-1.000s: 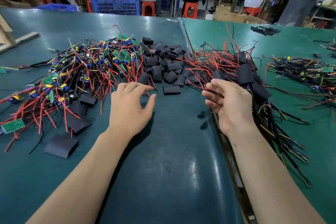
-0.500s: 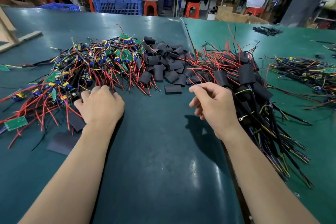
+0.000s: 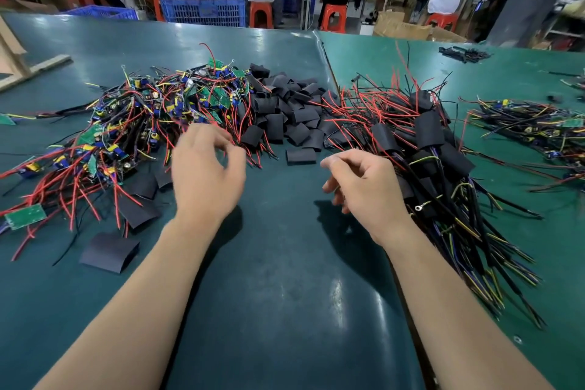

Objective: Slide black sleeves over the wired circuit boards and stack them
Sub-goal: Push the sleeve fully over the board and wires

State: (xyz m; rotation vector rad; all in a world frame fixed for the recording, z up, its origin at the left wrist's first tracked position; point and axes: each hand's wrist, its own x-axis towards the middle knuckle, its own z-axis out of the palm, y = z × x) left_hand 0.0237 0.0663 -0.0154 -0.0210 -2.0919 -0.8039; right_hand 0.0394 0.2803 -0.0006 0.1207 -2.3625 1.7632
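A tangled pile of wired circuit boards with red, black and yellow leads lies at the left of the green table. Loose black sleeves are heaped in the middle, and a single sleeve lies apart in front of them. Sleeved boards are stacked at the right with their wires trailing toward me. My left hand is blurred and hovers at the near right edge of the board pile, its curled fingers by the red wire ends with nothing seen in them. My right hand hangs loosely curled beside the sleeved stack, holding nothing.
Flat sleeves lie near the pile's front left. A second heap of wired boards sits far right. A seam divides the two table tops. A wooden frame stands at the left edge. Behind are a blue crate and seated people.
My left hand went left onto the board pile, then came back right and up to its near right edge. My right hand shifted slightly left and its fingers curled more.
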